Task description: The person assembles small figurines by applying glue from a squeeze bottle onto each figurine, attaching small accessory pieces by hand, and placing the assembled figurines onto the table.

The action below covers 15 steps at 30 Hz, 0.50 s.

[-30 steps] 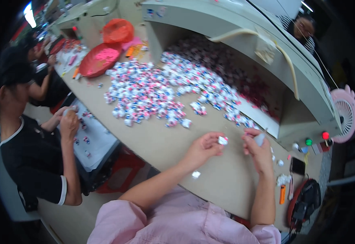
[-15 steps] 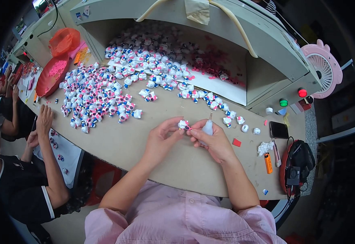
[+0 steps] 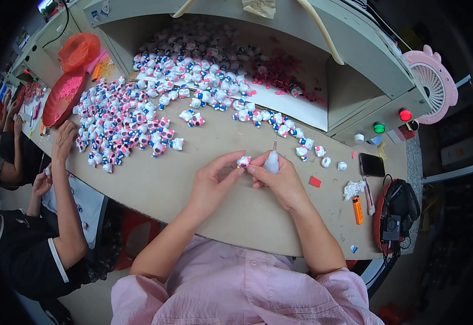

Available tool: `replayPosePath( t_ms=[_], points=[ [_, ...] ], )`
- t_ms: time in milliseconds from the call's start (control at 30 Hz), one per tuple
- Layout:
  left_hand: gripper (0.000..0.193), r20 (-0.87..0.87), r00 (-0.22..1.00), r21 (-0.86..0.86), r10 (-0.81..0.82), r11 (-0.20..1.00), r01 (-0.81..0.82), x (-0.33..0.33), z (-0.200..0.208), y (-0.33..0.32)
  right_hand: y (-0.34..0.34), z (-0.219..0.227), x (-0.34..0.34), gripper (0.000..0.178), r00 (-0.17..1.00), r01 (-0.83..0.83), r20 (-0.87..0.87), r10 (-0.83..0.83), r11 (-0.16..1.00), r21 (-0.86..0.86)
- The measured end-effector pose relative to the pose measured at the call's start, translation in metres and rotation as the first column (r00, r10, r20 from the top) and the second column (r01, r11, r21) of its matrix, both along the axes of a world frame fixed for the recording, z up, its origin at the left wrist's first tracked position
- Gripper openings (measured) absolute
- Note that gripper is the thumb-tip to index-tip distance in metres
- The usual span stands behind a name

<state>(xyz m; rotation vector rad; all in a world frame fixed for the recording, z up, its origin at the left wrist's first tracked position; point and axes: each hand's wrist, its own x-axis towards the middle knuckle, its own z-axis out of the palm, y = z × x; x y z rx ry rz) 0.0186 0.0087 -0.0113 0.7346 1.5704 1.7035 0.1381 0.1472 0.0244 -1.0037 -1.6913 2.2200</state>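
Between the fingertips of my left hand point(image 3: 215, 181) is a small white toy figurine point(image 3: 242, 162) with pink parts. My right hand point(image 3: 282, 187) keeps a small white squeeze bottle point(image 3: 271, 162) with a thin needle tip in its grip, the tip pointing away from me. Its thumb and forefinger meet at the figurine's right side, and they hide part of it. Beyond my hands, a large heap of similar white, blue and pink figurines point(image 3: 123, 119) covers the left of the table point(image 3: 171, 187).
More figurines fill an open-fronted cabinet point(image 3: 350, 105), with pink pieces at its right. On the right lie a phone point(image 3: 372, 164), an orange lighter point(image 3: 357, 210), crumpled tissue point(image 3: 354, 189) and a black pouch point(image 3: 401, 203). A co-worker point(image 3: 41, 238) sits at left beside a red tray point(image 3: 63, 97).
The figurine has turned between my fingers, and the dark-and-pink part seen beside it earlier now sits close against it. The bottle stands more upright. The co-worker's raised hand has moved away from me.
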Motion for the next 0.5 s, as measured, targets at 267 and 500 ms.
replayPosePath(
  t_ms=[267,500],
  points=[
    [0.031,0.311,0.945,0.103,-0.098,0.992,0.069,-0.008,0.010,-0.005,-0.008,0.005,0.000,0.020,0.990,-0.018,-0.134,0.032,0.994,0.105],
    [0.030,0.439,0.883,0.144,-0.165,0.983,0.112,-0.015,0.005,-0.013,-0.009,0.007,-0.001,0.021,0.987,-0.083,-0.127,0.100,0.988,0.128]
  ],
)
